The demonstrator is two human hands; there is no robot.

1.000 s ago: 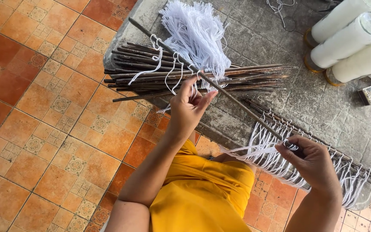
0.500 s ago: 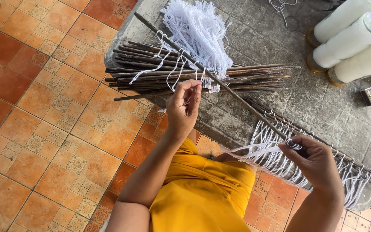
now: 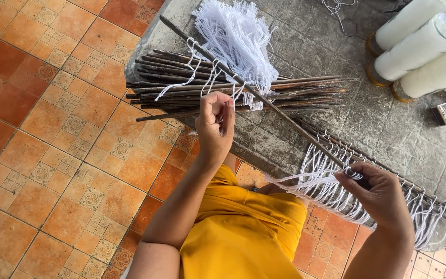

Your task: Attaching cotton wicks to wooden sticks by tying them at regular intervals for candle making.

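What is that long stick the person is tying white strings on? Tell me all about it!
The long stick is thin, dark and looks wooden. It lies slanted across the grey stone slab, over a pile of similar sticks. White strings hang looped along it. The left hand pinches a string beside it; the right hand grips it lower down.

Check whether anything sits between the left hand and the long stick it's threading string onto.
Nothing visible does. The left hand pinches a white string right beside the long stick, which lies across the bundle of sticks. The right hand grips its other end.
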